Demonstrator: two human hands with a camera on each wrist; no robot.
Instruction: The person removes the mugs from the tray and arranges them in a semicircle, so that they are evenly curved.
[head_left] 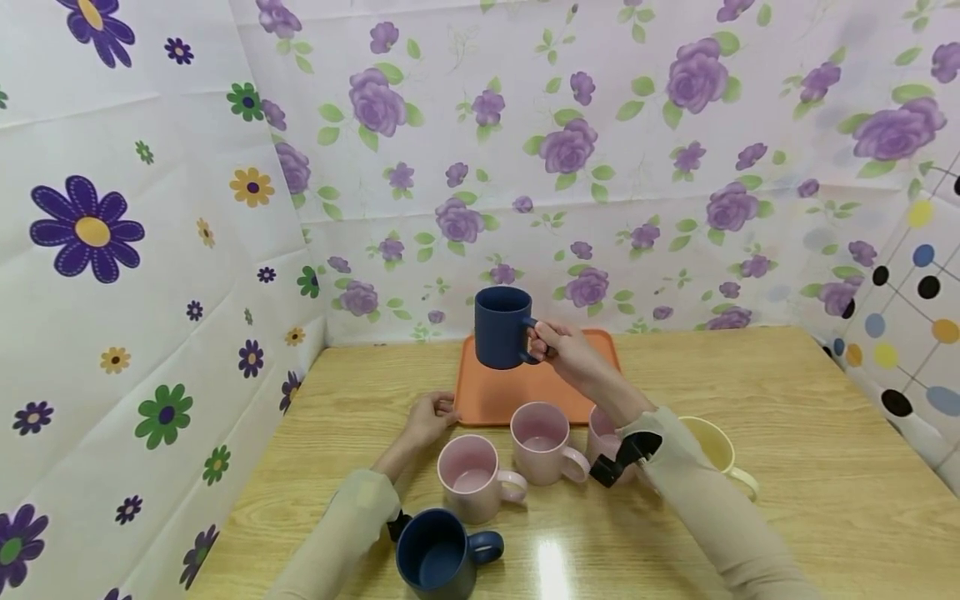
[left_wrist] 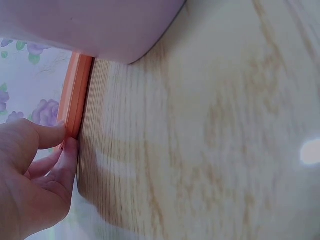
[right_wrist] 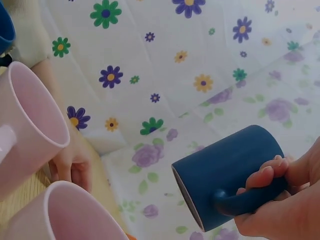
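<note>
My right hand [head_left: 564, 354] grips a dark blue mug [head_left: 501, 329] by its handle and holds it upright in the air over the orange tray [head_left: 487, 392]. In the right wrist view, the fingers of the right hand [right_wrist: 280, 200] curl round the handle of the blue mug [right_wrist: 230, 172]. At the tray's front left corner, my left hand [head_left: 431, 417] pinches the rim. The left wrist view shows thumb and fingers of the left hand [left_wrist: 42, 170] on the edge of the orange tray [left_wrist: 77, 97].
Pink mugs stand in front of the tray: one at left [head_left: 471, 475], one in the middle [head_left: 542, 442], another partly behind the right forearm [head_left: 602, 433]. A second blue mug [head_left: 437, 554] is nearest. A yellow mug [head_left: 712, 446] stands at right on the wooden table [head_left: 817, 467]. Flowered cloth [head_left: 465, 167] hangs behind.
</note>
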